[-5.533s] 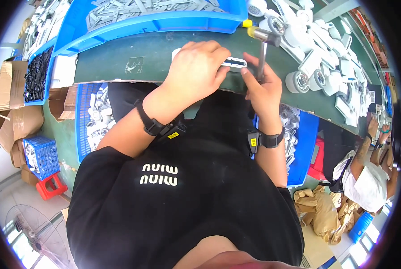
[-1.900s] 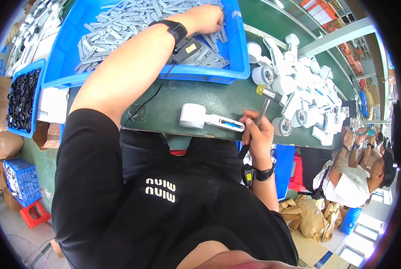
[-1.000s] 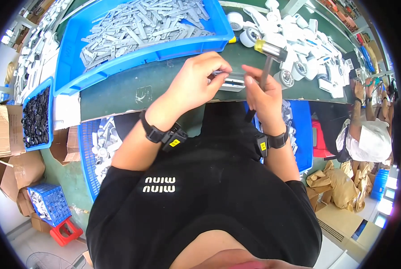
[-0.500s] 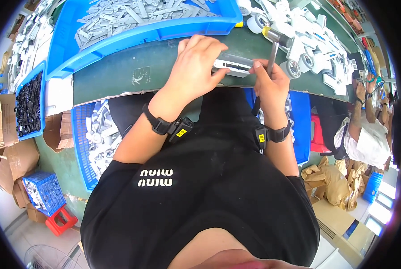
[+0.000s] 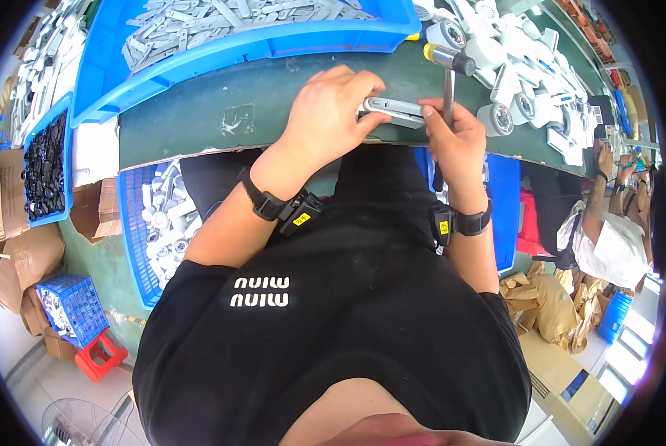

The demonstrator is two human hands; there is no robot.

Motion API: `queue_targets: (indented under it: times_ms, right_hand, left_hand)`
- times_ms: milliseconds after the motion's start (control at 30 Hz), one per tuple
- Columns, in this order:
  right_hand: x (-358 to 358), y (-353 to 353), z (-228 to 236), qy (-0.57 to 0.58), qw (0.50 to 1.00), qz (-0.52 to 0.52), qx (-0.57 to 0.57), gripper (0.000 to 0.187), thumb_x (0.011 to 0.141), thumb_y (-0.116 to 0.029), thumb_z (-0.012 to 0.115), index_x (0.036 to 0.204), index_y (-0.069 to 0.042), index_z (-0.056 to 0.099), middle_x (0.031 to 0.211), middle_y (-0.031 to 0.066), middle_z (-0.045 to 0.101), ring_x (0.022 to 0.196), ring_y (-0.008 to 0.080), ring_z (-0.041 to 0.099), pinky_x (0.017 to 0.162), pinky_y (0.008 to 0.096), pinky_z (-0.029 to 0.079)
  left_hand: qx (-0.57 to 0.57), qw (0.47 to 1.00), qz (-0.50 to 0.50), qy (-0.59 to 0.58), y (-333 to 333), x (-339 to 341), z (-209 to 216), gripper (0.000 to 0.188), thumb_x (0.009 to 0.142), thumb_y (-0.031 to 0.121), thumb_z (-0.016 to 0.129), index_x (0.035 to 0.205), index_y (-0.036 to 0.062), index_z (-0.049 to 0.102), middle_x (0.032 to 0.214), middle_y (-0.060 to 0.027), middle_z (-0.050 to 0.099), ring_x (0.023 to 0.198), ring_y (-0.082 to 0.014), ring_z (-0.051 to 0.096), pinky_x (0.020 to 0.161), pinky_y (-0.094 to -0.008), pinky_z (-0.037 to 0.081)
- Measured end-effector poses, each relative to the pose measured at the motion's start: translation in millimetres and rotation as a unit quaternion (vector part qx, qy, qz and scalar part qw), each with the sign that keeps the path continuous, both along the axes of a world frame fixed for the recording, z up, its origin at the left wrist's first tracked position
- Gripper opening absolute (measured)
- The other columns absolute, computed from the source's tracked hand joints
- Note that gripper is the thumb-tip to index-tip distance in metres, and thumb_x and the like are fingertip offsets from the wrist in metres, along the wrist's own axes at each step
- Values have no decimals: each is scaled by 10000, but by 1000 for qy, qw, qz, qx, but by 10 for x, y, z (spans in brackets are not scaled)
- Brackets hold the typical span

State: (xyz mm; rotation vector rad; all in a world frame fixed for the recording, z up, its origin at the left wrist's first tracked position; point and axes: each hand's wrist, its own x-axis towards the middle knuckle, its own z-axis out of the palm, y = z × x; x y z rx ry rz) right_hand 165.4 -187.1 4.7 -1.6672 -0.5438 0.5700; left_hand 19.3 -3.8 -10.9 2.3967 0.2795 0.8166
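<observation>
A long, narrow grey-and-white plastic housing (image 5: 401, 110) is held just above the near edge of the table. My left hand (image 5: 330, 111) grips its left end between thumb and curled fingers. The fingertips and thumb of my right hand (image 5: 458, 141) touch its other end. That same hand also clasps a hammer (image 5: 450, 61), its metal shaft rising from between the fingers and its black-and-yellow head pointing away from me. Part of the hammer's handle hangs below the palm.
Ahead, a blue tray (image 5: 251, 49) holds many grey strips. White plastic parts (image 5: 526, 82) with round ends are heaped at the right of the green table (image 5: 177, 126). A blue tray of black pieces (image 5: 46, 171) stands left. Blue crates (image 5: 128, 230) flank my legs. Another person works far right.
The housing has been turned in my hands: its dark slotted face is replaced by a smooth grey side. The hammer's head has shifted slightly left.
</observation>
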Motion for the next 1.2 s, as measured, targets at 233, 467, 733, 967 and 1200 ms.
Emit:
queue_targets:
  times_ms: [233,467,733,967,1200]
  right_hand:
    - [86,-23,27,-82,994,28,-62,121,1011,-112,769,1072,-24,825,698,-116,525,647,0,394,570,235,280]
    - [133,-16,-132,-179,981,40,-66,169,1017,-163,775,1103,-28,829,670,-105,516,625,9,388,555,250,274]
    - [156,-24,-74,-129,984,71,-101,206,1052,-167,752,1184,-21,815,725,-124,540,645,-2,406,570,233,287]
    - [210,-14,-83,-161,978,87,-97,216,1026,-196,765,1110,-2,811,655,-84,493,626,25,387,546,268,289]
    - [195,8,-123,-151,983,91,-55,219,1013,-184,760,1112,5,809,661,-52,586,634,31,440,556,270,346]
  left_hand:
    - [53,992,-23,-112,29,41,-129,238,785,229,925,893,76,779,922,-34,786,956,-270,720,834,-418,574]
    - [66,993,-30,-88,17,35,-70,222,790,205,931,895,75,784,946,-36,797,940,-252,733,814,-402,558]
    - [100,995,-4,-8,-126,43,128,181,824,149,853,910,66,717,941,-63,748,882,-311,702,777,-422,520]
    - [123,992,-8,8,-318,146,74,155,818,88,781,970,73,754,985,-59,765,902,-306,739,783,-419,603]
    - [145,989,-9,-27,-290,181,64,152,850,197,852,944,95,791,1012,-21,781,867,-268,746,735,-389,608]
